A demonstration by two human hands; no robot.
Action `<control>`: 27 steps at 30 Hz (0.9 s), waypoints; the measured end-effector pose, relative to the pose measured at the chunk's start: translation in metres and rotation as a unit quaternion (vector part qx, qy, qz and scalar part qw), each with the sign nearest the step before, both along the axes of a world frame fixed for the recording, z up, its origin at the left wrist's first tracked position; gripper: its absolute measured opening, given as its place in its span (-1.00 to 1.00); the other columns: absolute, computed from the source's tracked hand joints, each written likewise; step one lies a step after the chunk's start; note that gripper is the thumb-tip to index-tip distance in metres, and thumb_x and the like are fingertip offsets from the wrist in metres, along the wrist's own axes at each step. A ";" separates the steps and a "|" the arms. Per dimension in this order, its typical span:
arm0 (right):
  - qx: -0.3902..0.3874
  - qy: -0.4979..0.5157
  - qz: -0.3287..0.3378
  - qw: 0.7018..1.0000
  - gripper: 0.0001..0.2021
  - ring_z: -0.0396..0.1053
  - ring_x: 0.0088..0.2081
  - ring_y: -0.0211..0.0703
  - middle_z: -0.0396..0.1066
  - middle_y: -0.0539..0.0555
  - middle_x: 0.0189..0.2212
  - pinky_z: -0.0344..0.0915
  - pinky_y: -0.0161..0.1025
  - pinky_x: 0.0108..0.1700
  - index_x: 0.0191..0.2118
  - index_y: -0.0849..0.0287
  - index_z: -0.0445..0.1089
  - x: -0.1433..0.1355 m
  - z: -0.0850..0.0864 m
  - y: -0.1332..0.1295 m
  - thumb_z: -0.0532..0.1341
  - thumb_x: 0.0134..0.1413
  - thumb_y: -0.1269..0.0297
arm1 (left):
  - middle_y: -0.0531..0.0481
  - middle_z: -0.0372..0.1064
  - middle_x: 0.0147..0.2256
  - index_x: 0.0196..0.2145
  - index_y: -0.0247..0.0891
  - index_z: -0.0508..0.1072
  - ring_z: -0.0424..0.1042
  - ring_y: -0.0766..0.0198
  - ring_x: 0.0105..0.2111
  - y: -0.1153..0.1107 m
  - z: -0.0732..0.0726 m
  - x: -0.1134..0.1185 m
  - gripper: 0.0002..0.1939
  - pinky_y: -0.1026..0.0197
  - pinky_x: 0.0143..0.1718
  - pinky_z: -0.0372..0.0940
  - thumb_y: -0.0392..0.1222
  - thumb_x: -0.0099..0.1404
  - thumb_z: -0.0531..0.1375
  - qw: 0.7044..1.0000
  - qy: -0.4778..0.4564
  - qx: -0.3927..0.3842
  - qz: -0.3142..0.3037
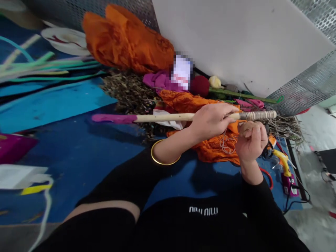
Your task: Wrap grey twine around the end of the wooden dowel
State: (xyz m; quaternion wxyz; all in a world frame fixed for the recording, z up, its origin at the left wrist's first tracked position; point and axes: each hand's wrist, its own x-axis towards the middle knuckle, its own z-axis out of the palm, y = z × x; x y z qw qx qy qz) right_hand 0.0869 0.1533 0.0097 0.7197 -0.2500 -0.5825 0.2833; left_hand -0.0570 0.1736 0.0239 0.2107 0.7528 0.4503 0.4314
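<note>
My left hand (212,120) is wrapped round a pale wooden stick (165,117) and keeps it nearly level across the view. The stick's left end is covered in purple (114,119). Thin string windings (258,115) in beige and grey-brown circle its right end. Just below those windings, my right hand (252,140) is closed in a pinch on thin string; its grip partly hides the strand. Loose loops of string (228,144) hang between my two hands, over crumpled orange cloth (210,148).
Dried plant stems (128,91), an orange bundle (123,42) and a blurred phone-like screen (181,71) lie beyond the stick. At right are a yellow glue gun (283,161) and cables. Green strips (52,66) and a white box (22,176) are at left on the blue surface (78,154).
</note>
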 end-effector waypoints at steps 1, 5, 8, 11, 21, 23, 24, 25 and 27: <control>-0.003 -0.010 -0.019 1.000 -0.60 0.08 -0.58 -0.26 0.04 -0.09 -0.64 0.10 -0.23 -0.48 -0.55 0.08 0.19 -0.001 0.000 -0.003 0.18 0.34 0.17 | -0.04 0.65 -0.10 -0.03 -0.18 0.64 0.59 0.13 -0.09 -0.001 0.000 0.001 -0.71 0.18 -0.07 0.42 -0.24 0.36 0.20 1.000 0.026 0.004 0.015; -0.018 -0.058 -0.068 0.996 -0.62 0.11 -0.54 -0.26 0.09 -0.08 -0.61 0.11 -0.18 -0.42 -0.52 0.08 0.23 -0.004 -0.005 -0.018 0.17 0.38 0.16 | -0.06 0.64 -0.12 -0.01 -0.18 0.63 0.59 0.10 -0.11 -0.006 -0.002 0.006 -0.70 0.16 -0.13 0.40 -0.24 0.38 0.18 0.995 0.082 0.030 0.047; -0.025 -0.111 -0.066 0.991 -0.65 0.15 -0.52 -0.26 0.15 -0.07 -0.58 0.15 -0.16 -0.40 -0.48 0.07 0.25 -0.004 -0.009 -0.027 0.13 0.41 0.19 | -0.05 0.64 -0.13 -0.02 -0.16 0.64 0.58 0.11 -0.12 -0.007 -0.006 0.008 -0.69 0.17 -0.15 0.39 -0.24 0.37 0.17 0.995 0.084 0.029 0.050; -0.021 -0.156 -0.063 0.986 -0.66 0.21 -0.50 -0.23 0.21 -0.05 -0.56 0.22 -0.14 -0.38 -0.44 0.06 0.27 -0.003 -0.010 -0.027 0.10 0.43 0.16 | -0.05 0.64 -0.14 -0.07 -0.17 0.65 0.57 0.14 -0.14 -0.005 -0.007 0.006 -0.72 0.19 -0.15 0.38 -0.23 0.38 0.17 0.996 0.080 0.017 0.042; 0.046 -0.256 -0.080 0.962 -0.74 0.47 -0.14 -0.04 0.44 0.07 -0.31 0.44 0.02 -0.02 -0.34 0.02 0.48 0.033 0.023 -0.009 0.16 0.39 0.13 | -0.06 0.64 -0.12 -0.05 -0.18 0.63 0.57 0.11 -0.11 -0.003 0.001 -0.003 -0.72 0.16 -0.12 0.38 -0.19 0.37 0.18 0.992 0.121 0.011 0.022; 0.033 -0.263 -0.069 0.962 -0.71 0.46 -0.19 -0.04 0.42 0.05 -0.38 0.45 0.00 -0.07 -0.35 0.01 0.48 0.038 0.025 -0.006 0.15 0.40 0.10 | -0.06 0.64 -0.13 -0.06 -0.17 0.64 0.57 0.11 -0.13 -0.003 0.000 -0.003 -0.72 0.17 -0.14 0.38 -0.19 0.38 0.17 0.992 0.126 0.012 0.023; 0.028 -0.264 -0.057 0.962 -0.71 0.47 -0.20 -0.05 0.41 0.05 -0.38 0.44 -0.01 -0.08 -0.35 0.01 0.48 0.040 0.026 -0.004 0.15 0.40 0.09 | -0.06 0.64 -0.13 -0.06 -0.18 0.64 0.58 0.12 -0.13 -0.003 -0.001 -0.002 -0.72 0.18 -0.15 0.37 -0.19 0.38 0.17 0.991 0.128 0.013 0.023; 0.027 -0.265 -0.047 0.963 -0.71 0.47 -0.20 -0.05 0.42 0.05 -0.37 0.44 -0.01 -0.08 -0.35 0.02 0.48 0.041 0.026 -0.003 0.15 0.40 0.09 | -0.06 0.64 -0.14 -0.07 -0.18 0.64 0.58 0.12 -0.14 -0.003 -0.001 -0.002 -0.72 0.18 -0.16 0.37 -0.18 0.38 0.16 0.991 0.128 0.014 0.021; 0.034 -0.269 -0.041 0.962 -0.71 0.48 -0.18 -0.06 0.45 0.05 -0.34 0.43 -0.03 -0.06 -0.35 0.02 0.49 0.042 0.025 0.000 0.16 0.40 0.11 | -0.05 0.65 -0.15 -0.06 -0.18 0.64 0.58 0.13 -0.14 -0.004 -0.001 -0.002 -0.72 0.19 -0.17 0.37 -0.18 0.39 0.16 0.992 0.128 0.016 0.015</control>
